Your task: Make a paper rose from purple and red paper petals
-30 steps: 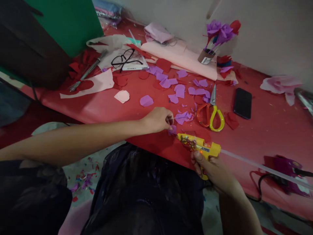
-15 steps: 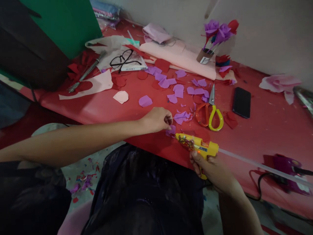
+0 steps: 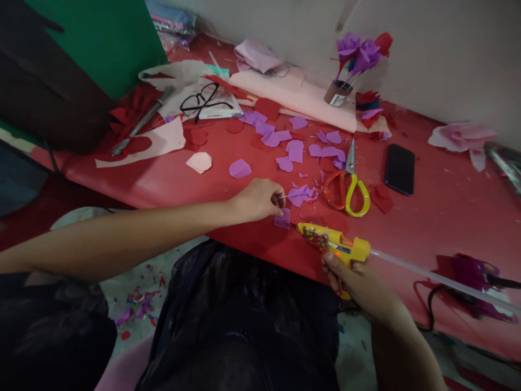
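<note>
My left hand point(image 3: 262, 200) pinches a thin wire that runs right into a crumpled purple paper flower point(image 3: 301, 195) lying on the red table. Just below those fingertips lies a small purple paper piece point(image 3: 282, 219). My right hand point(image 3: 358, 282) is wrapped round the handle of a yellow hot glue gun point(image 3: 336, 241); its dark tip points left, close to that piece's right edge. A clear glue stick point(image 3: 423, 270) sticks out of the gun's back. Scissors point(image 3: 350, 187) with orange and yellow handles lie beyond the gun, beside the flower.
Purple petals point(image 3: 295, 151) are scattered over the red table point(image 3: 459, 217). A cup point(image 3: 338, 93) of paper roses stands against the wall. Eyeglasses point(image 3: 201, 102), a phone point(image 3: 400, 169), a pink paper roll point(image 3: 301, 95) and a purple device with a cord point(image 3: 476, 282) also lie there.
My right hand has drawn the glue gun slightly right, so its tip sits nearer the small purple piece's right edge. My left hand has stayed on the wire.
</note>
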Tool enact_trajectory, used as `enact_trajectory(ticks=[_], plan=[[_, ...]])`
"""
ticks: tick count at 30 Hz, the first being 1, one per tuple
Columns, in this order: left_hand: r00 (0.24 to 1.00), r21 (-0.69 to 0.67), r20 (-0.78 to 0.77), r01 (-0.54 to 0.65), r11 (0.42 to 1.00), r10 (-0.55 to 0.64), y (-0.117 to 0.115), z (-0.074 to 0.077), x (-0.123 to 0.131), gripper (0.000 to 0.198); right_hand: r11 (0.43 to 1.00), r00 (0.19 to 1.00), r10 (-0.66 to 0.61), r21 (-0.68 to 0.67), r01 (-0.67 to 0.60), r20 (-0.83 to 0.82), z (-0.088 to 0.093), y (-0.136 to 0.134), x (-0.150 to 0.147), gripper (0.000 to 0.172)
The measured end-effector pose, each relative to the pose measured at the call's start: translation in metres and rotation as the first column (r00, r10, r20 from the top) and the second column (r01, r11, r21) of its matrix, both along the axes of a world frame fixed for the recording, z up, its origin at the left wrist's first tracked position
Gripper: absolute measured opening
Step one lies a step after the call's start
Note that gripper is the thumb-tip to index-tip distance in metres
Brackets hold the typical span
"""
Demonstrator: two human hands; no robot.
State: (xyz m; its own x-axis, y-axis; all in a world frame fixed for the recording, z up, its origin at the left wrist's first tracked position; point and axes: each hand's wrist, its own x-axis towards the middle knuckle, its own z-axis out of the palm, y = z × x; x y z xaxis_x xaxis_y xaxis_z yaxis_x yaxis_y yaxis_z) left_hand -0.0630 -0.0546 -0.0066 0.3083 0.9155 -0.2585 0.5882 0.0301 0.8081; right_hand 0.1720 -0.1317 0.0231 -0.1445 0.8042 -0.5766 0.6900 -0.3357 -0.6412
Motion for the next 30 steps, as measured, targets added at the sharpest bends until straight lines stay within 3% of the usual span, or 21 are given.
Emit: enact_trajectory(ticks=[18, 26, 30], plan=[[1.000, 0.000, -0.016, 0.009, 1.000, -0.009, 0.000, 0.000, 0.000, 0.010, 0.998, 0.998, 0.057, 0.029, -0.058, 0.032, 0.006, 0.003, -0.006, 0.055], [1.000, 0.014, -0.002, 0.022, 1.000, -0.022, 0.000, -0.002, -0.001, 0.010, 1.000, 0.999, 0.017, 0.023, -0.018, 0.029, 0.003, -0.001, 0.008, 0.060], [1.000, -0.005, 0.011, 0.008, 1.000, -0.008, 0.000, -0.002, -0.001, 0.011, 0.998, 0.998, 0.057, 0.029, -0.057, -0.003, 0.007, 0.002, 0.001, 0.061]])
